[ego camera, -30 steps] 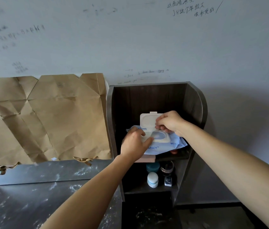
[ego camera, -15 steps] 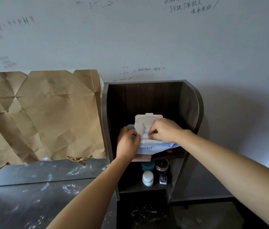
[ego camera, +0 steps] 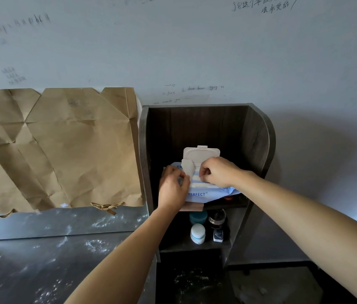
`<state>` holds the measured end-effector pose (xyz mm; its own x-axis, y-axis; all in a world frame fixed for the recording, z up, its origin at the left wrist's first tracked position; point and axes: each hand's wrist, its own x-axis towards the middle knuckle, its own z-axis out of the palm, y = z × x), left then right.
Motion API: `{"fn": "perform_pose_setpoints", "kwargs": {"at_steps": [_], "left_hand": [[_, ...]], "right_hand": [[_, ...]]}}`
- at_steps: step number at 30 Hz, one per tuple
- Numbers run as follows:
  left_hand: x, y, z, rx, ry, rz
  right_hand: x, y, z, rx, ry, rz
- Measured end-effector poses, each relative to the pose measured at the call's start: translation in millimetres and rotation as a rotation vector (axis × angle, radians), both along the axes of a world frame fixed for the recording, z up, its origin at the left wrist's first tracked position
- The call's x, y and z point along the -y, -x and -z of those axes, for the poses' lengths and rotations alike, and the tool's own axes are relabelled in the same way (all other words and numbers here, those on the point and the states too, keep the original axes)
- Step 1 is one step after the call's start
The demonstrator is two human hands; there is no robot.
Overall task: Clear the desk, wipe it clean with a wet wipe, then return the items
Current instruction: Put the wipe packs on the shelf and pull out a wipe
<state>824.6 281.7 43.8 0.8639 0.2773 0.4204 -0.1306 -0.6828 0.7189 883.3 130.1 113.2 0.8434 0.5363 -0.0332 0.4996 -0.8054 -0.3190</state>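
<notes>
A dark wooden shelf unit point(ego camera: 258, 137) stands against the scribbled wall. On its upper shelf lies a blue wet wipe pack point(ego camera: 208, 194) with its white lid point(ego camera: 201, 153) flipped upright and a pale seal flap point(ego camera: 187, 167) peeled up. The left hand point(ego camera: 173, 189) grips the pack's left end. The right hand point(ego camera: 217, 172) pinches at the pack's opening with curled fingers. On the lower shelf sit a white jar point(ego camera: 197, 233), a teal jar point(ego camera: 198, 216), a dark jar point(ego camera: 217, 218) and a small bottle point(ego camera: 218, 235). Left of the unit, creased brown paper point(ego camera: 63, 145) hangs above a dusty grey desk point(ego camera: 41, 260).
</notes>
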Motion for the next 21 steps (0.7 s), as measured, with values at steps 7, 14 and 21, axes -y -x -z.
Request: {"fn": "perform_pose_setpoints", "kwargs": {"at_steps": [7,14,21], "left_hand": [[-0.3,-0.6,0.4,-0.009,0.001,0.006],[-0.1,-0.1,0.9,0.006,-0.011,0.004],[-0.5,-0.3,1.1,0.002,-0.002,0.013]], "right_hand": [[4.4,2.5,6.5,0.016,-0.095,0.034],[4.7,5.1,10.2,0.058,-0.124,0.058],[3.9,1.5,14.5,0.046,-0.037,0.058]]}}
